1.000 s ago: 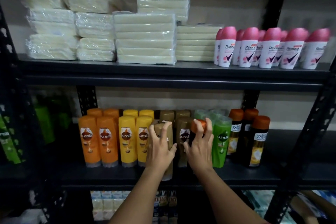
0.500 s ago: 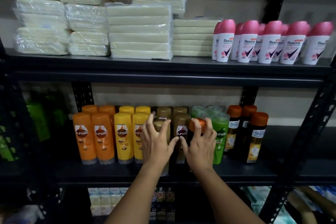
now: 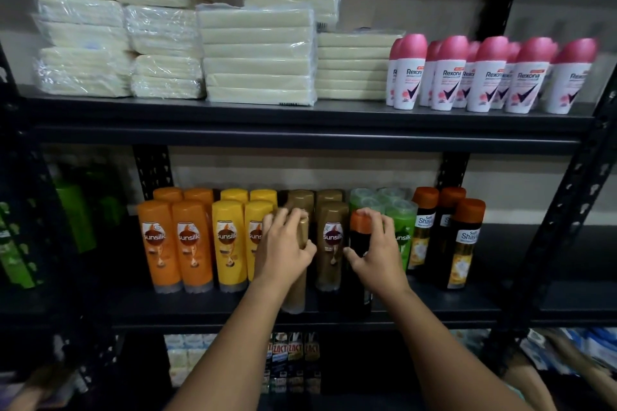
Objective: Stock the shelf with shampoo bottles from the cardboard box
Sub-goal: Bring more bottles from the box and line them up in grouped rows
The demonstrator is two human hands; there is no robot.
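On the middle shelf, the left hand has its fingers curled round a brown shampoo bottle standing at the front edge. The right hand grips a black bottle with an orange cap beside it. Orange, yellow, brown and green Sunsilk bottles stand in rows behind.

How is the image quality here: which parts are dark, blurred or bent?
Head view: the upper shelf is lit, with glare on the wrapped packs; the lower shelf and corners are dim. The left hand fingertips are slightly blurred. The right post leans and the edges bow, from the wide lens.
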